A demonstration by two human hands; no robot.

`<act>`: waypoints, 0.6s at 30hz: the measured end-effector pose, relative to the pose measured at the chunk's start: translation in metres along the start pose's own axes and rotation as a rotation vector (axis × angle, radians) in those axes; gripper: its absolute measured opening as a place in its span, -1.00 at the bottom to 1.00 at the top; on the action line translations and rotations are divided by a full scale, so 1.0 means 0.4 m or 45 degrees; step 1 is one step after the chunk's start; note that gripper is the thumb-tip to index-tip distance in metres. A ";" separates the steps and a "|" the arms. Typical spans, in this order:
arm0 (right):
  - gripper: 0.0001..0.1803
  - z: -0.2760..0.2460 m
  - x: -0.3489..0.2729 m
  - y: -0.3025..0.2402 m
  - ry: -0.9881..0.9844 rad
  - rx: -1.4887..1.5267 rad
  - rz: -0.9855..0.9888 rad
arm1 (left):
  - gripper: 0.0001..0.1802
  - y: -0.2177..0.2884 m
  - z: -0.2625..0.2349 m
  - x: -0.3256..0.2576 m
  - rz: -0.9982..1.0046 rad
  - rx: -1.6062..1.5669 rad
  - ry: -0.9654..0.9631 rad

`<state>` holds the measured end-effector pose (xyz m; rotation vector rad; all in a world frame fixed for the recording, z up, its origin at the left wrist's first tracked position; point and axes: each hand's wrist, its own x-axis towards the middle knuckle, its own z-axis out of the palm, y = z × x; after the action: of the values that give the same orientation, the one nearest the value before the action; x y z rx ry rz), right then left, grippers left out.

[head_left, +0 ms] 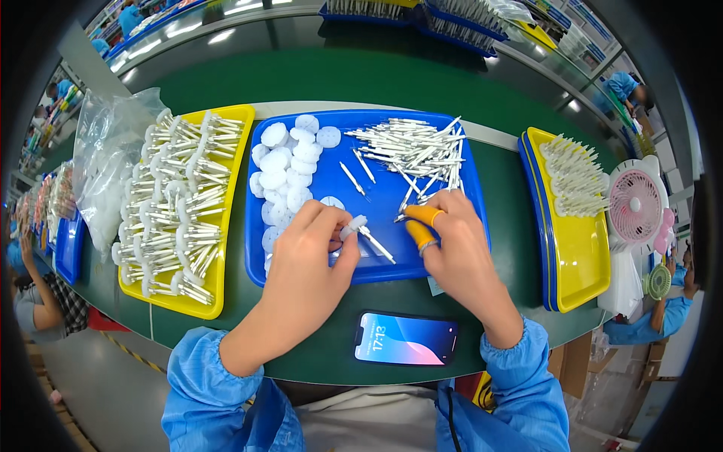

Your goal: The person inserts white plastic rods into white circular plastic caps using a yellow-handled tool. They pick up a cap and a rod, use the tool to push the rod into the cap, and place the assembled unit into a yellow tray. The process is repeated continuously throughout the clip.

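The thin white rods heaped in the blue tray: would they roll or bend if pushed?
The white rods look stiff and straight, so probably no bending. Slim and round, they would likely roll or scatter. The blue tray rim should contain them.

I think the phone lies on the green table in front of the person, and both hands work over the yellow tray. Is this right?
Not quite. The phone does lie on the green table, but the left hand and right hand work over the blue tray, not a yellow one. The head view shows it: the yellow trays sit to either side.
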<state>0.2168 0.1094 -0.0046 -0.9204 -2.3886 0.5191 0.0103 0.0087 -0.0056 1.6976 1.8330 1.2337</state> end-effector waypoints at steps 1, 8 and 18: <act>-0.66 -0.003 0.001 0.015 -0.026 -0.137 0.018 | -0.86 -0.003 -0.008 0.003 -0.018 -0.016 -0.011; -0.65 -0.018 0.001 0.011 -0.145 -0.249 -0.057 | -0.87 0.008 -0.016 0.009 -0.110 -0.127 -0.047; -0.49 -0.025 -0.039 -0.059 -0.102 0.114 -0.247 | -0.79 0.008 -0.031 0.019 -0.374 -0.462 -0.384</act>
<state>0.2208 0.0840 0.0104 -0.6322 -2.4717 0.5914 0.0015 0.0111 0.0060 1.2835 1.5056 1.0445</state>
